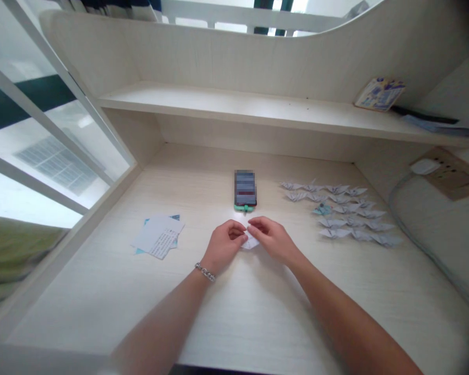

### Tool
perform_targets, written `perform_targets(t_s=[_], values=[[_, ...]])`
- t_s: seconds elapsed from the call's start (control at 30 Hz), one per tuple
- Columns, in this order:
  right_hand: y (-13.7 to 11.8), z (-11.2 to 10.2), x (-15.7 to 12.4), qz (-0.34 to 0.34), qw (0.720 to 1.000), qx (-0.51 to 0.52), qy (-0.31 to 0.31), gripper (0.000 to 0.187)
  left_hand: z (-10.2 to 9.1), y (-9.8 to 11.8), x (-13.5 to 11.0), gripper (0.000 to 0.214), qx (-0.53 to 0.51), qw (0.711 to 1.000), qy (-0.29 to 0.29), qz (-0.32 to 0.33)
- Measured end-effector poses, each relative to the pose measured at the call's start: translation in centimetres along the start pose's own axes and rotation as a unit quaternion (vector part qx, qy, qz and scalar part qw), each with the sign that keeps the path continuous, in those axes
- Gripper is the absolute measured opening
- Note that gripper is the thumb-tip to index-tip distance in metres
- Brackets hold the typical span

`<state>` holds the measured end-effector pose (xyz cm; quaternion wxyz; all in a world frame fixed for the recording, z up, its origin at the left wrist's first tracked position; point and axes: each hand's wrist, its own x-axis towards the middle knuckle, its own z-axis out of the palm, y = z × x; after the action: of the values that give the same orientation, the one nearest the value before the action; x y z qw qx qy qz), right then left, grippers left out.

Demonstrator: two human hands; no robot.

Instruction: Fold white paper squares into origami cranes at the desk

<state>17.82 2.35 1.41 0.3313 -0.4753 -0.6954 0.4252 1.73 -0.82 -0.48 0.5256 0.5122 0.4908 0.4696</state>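
Observation:
A small piece of folded white paper [250, 241] is held between my two hands at the middle of the desk. My left hand [225, 240], with a chain bracelet on its wrist, pinches the paper's left side. On the right side, my right hand [272, 237] has its thumb and fingers closed on the same paper. Part of the paper is hidden behind the fingers. Just beyond it lies a phone [245, 187] with a green edge at its near end. Several folded paper cranes [347, 208] stand in rows to the right, mostly white, one bluish.
Loose paper sheets [158, 235], some with writing, lie to the left. A shelf [226, 107] spans the back, bearing a small patterned packet [380, 94]. A charger [426, 166] sits in the right wall socket, its cable [410, 234] running down beside the cranes. Railings [54, 125] stand at left.

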Motion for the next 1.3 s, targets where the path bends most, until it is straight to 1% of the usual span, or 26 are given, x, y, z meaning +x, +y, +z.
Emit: perform_targets(t_s=[0.1, 0.23, 0.3, 0.37, 0.53, 0.67, 0.83, 1.03, 1.13, 1.3], values=[[0.0, 0.7, -2.1, 0.052, 0.996, 0.077, -0.013, 0.024, 0.4, 0.6, -0.3, 0.021, -0.01, 1.0, -0.006, -0.001], [0.5, 0.9, -2.5, 0.102, 0.978, 0.179, 0.028, 0.024, 0.5, 1.4, -0.4, 0.023, -0.044, 0.999, -0.016, -0.018], [0.6, 0.9, -2.5, 0.108, 0.97, 0.213, 0.047, 0.025, 0.3, 1.6, -0.4, 0.023, -0.046, 0.998, -0.031, -0.019], [0.7, 0.9, -2.7, 0.107, 0.965, 0.233, 0.053, 0.025, 0.2, 1.7, -0.5, 0.02, -0.027, 0.999, -0.041, -0.016], [0.9, 0.8, -3.2, 0.11, 0.954, 0.275, 0.046, 0.023, 0.2, 1.9, -0.7, 0.017, 0.032, 0.998, -0.057, -0.007], [1.1, 0.7, -3.3, 0.122, 0.944, 0.305, 0.038, 0.022, 0.2, 2.1, -0.7, 0.016, 0.076, 0.996, -0.051, 0.005], [1.0, 0.7, -3.3, 0.132, 0.941, 0.31, 0.033, 0.022, 0.3, 2.2, -0.8, 0.014, 0.114, 0.992, -0.049, 0.013], [0.8, 0.5, -3.4, 0.12, 0.953, 0.275, 0.036, 0.022, 0.2, 2.2, -0.9, 0.013, 0.131, 0.989, -0.061, 0.019], [0.9, 0.5, -3.4, 0.114, 0.958, 0.261, 0.029, 0.022, 0.1, 1.9, -0.8, 0.011, 0.116, 0.991, -0.068, 0.012], [0.8, 0.3, -3.4, 0.097, 0.967, 0.234, 0.032, 0.019, -0.2, 1.7, -0.6, 0.012, 0.048, 0.995, -0.084, -0.016]])
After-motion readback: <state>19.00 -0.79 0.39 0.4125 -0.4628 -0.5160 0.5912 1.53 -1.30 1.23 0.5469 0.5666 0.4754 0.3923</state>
